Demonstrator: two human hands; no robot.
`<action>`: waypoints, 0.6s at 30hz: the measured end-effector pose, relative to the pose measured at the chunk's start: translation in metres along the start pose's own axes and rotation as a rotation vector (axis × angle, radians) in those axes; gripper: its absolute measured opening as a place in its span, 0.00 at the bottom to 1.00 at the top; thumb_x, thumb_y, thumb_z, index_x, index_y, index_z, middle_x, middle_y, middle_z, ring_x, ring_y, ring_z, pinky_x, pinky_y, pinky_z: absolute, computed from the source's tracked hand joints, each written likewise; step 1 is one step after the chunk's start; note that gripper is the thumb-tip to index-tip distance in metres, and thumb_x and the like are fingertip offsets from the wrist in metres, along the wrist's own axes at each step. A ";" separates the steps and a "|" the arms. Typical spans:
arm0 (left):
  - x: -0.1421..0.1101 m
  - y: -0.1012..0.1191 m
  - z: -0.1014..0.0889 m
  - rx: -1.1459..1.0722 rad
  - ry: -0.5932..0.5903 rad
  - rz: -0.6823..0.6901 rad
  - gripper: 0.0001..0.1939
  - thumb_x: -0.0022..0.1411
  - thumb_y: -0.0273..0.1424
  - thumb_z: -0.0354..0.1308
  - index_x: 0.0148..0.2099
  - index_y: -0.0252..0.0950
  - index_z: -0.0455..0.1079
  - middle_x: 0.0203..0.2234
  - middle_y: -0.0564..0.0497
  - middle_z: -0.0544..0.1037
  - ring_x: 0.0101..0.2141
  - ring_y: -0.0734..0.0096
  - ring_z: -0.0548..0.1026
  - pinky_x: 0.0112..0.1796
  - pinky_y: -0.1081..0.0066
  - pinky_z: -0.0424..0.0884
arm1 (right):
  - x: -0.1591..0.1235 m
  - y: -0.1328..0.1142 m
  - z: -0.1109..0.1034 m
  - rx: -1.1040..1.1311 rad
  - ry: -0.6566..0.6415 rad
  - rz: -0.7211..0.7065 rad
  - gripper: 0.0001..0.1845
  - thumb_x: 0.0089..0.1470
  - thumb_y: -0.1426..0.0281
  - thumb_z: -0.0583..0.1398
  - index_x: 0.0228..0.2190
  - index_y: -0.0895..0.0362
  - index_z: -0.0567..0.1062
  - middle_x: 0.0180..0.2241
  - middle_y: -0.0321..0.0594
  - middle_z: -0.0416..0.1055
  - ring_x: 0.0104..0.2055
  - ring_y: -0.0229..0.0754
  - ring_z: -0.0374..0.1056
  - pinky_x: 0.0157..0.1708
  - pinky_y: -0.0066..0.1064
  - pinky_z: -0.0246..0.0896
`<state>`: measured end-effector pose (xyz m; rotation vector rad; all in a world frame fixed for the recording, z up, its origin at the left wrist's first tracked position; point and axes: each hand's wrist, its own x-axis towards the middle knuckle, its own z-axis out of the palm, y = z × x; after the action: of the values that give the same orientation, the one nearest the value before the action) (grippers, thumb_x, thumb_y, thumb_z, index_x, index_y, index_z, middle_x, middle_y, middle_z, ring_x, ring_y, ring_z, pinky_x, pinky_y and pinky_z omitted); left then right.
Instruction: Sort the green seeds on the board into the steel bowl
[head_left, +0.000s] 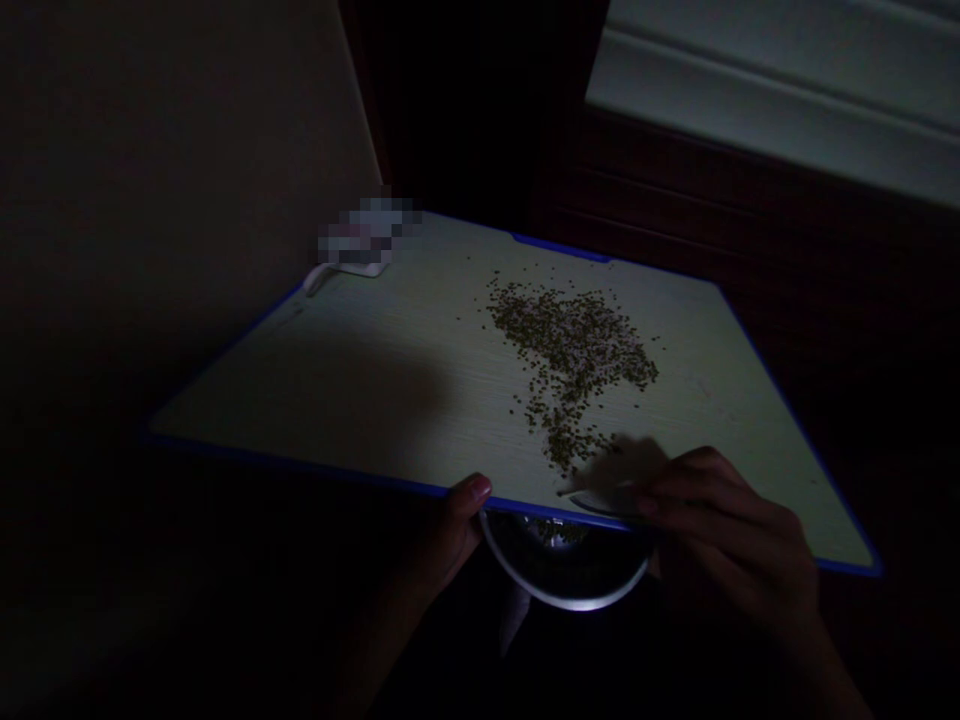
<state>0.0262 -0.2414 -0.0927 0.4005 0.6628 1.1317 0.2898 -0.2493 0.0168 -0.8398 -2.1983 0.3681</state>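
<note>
Many small dark seeds are scattered over a pale, blue-edged tabletop, trailing down to its near edge. My left hand has its thumb over that edge, its fingers curled below and mostly hidden. Just under the edge, right beside this hand, is a metal bowl with some seeds inside. My right hand is closed on a thin, flat piece lying low on the tabletop by the end of the seed trail; dim light hides its exact kind.
A white object, partly blurred out, sits at the tabletop's far left corner. A plain wall or panel rises on the left. Pale horizontal slats show at the upper right. The surroundings are very dark.
</note>
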 end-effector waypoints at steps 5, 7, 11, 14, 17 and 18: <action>0.000 0.000 0.001 0.013 -0.014 0.004 0.16 0.55 0.40 0.62 0.40 0.34 0.80 0.43 0.43 0.83 0.55 0.43 0.71 0.57 0.50 0.63 | 0.002 -0.002 0.000 -0.049 -0.052 -0.022 0.16 0.63 0.74 0.57 0.51 0.52 0.76 0.45 0.43 0.77 0.46 0.48 0.66 0.41 0.42 0.63; 0.000 0.000 -0.001 0.008 -0.030 -0.003 0.16 0.55 0.41 0.61 0.37 0.34 0.80 0.42 0.43 0.83 0.54 0.43 0.72 0.56 0.50 0.63 | 0.003 -0.003 0.000 -0.049 -0.051 -0.025 0.16 0.63 0.73 0.57 0.51 0.52 0.76 0.44 0.42 0.77 0.46 0.48 0.66 0.40 0.42 0.63; 0.000 -0.001 -0.003 0.022 -0.025 -0.017 0.14 0.55 0.42 0.61 0.30 0.36 0.77 0.38 0.43 0.84 0.53 0.44 0.73 0.56 0.51 0.63 | 0.000 -0.003 0.001 -0.074 -0.020 -0.018 0.17 0.62 0.75 0.57 0.51 0.52 0.76 0.46 0.42 0.77 0.47 0.49 0.64 0.40 0.44 0.62; 0.000 0.000 -0.002 0.035 0.007 -0.019 0.14 0.52 0.43 0.63 0.29 0.36 0.76 0.33 0.45 0.83 0.51 0.43 0.74 0.55 0.51 0.64 | -0.005 -0.001 0.004 -0.148 -0.017 -0.013 0.19 0.59 0.77 0.60 0.50 0.50 0.77 0.47 0.39 0.77 0.49 0.50 0.64 0.43 0.46 0.62; 0.001 0.000 -0.003 0.050 0.021 -0.011 0.14 0.51 0.43 0.64 0.29 0.36 0.76 0.30 0.46 0.83 0.50 0.44 0.75 0.54 0.52 0.65 | -0.008 0.001 0.006 -0.153 0.000 -0.021 0.19 0.58 0.77 0.61 0.48 0.48 0.78 0.46 0.37 0.78 0.49 0.50 0.66 0.44 0.48 0.61; 0.001 0.000 -0.003 0.049 0.014 -0.013 0.14 0.51 0.43 0.64 0.29 0.36 0.76 0.31 0.46 0.83 0.50 0.44 0.75 0.54 0.52 0.65 | -0.008 0.001 0.006 -0.144 -0.002 -0.021 0.18 0.58 0.76 0.61 0.48 0.48 0.78 0.46 0.37 0.78 0.48 0.50 0.67 0.44 0.48 0.62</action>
<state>0.0246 -0.2407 -0.0957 0.4300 0.7058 1.1083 0.2901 -0.2538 0.0072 -0.8925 -2.2537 0.2025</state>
